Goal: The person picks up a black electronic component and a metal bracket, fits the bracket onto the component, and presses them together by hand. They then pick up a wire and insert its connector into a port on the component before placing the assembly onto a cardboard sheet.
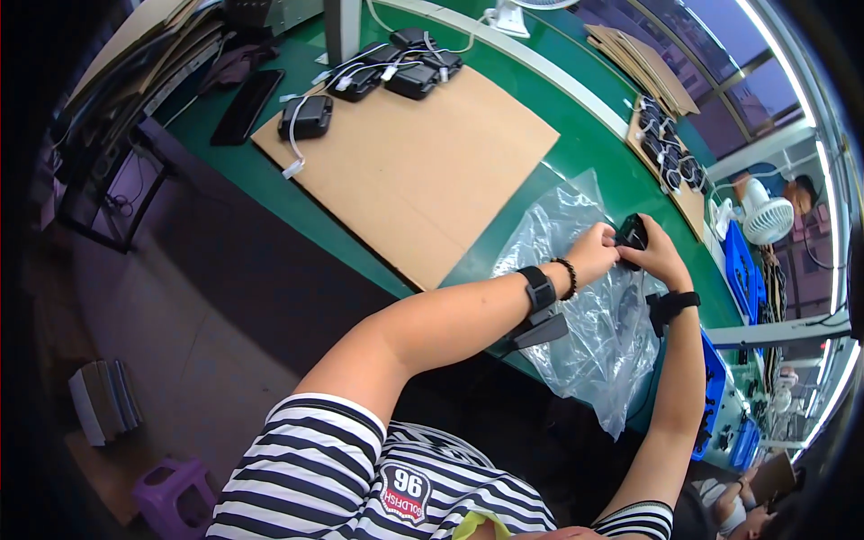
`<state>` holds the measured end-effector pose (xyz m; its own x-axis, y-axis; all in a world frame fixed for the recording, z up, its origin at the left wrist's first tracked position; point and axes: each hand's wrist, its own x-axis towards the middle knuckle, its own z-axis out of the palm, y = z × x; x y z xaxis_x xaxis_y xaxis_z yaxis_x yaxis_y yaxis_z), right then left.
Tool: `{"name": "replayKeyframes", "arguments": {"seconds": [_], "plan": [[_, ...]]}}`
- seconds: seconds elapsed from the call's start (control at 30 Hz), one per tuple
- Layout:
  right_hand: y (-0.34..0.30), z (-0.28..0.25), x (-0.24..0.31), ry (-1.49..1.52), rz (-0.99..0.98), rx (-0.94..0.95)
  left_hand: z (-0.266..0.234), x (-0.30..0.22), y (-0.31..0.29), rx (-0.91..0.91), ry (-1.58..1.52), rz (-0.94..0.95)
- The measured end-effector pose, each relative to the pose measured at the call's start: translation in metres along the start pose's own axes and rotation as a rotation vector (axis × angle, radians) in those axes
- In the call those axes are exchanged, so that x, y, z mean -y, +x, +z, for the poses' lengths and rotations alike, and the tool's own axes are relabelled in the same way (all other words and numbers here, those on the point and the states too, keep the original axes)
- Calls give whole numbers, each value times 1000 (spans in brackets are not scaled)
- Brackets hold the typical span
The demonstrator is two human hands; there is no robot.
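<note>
My right hand [662, 257] is wrapped round a small black plastic box [633, 233], thumb on its near side. My left hand [591, 256] meets it from the left, fingers pinched at the edge of the box; what lies between those fingertips is too small to make out. Both hands are above a crumpled clear plastic bag [562, 229], which spreads over the green table and hangs past its front edge. Similar black boxes with white cables [306, 117] rest on a cardboard sheet [414, 162] to the left.
On the far right, a board carries more black boxes with cables [664, 148]. Stacked cardboard [643, 67] lies behind it. A white fan [766, 216] and blue trays [741, 270] are at the right. A metal post [343, 31] rises at the back; a purple stool [175, 495] stands lower left.
</note>
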<state>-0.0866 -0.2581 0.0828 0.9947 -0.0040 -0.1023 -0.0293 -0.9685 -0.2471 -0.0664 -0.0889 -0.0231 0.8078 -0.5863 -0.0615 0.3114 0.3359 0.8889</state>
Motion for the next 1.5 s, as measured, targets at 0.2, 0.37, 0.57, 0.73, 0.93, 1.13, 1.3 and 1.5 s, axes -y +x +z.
{"name": "replayKeyframes", "arguments": {"seconds": [0.2, 0.37, 0.57, 0.73, 0.93, 1.13, 1.3, 1.5], "plan": [[29, -28, -21, -170, -44, -191, 12, 6, 2, -61, 203, 130], [64, -67, 1, -426, -77, -221, 26, 1, 1, -48, 115, 113], [92, -36, 225, -241, -659, -274, 4, 39, 23, -15, 243, 238], [112, 15, 350, -28, -881, -182, -5, 25, 4, 128, 451, 480], [164, 86, 415, 186, -1103, -152, -33, -13, -14, 159, 147, 138], [164, 105, 426, 147, -917, -138, -10, -31, -12, 297, -212, -195], [133, 90, 398, 123, -751, -6, -23, -10, -7, 508, -106, -30], [101, 49, 321, 8, -709, -76, -27, -23, -22, 522, -112, 59]]}}
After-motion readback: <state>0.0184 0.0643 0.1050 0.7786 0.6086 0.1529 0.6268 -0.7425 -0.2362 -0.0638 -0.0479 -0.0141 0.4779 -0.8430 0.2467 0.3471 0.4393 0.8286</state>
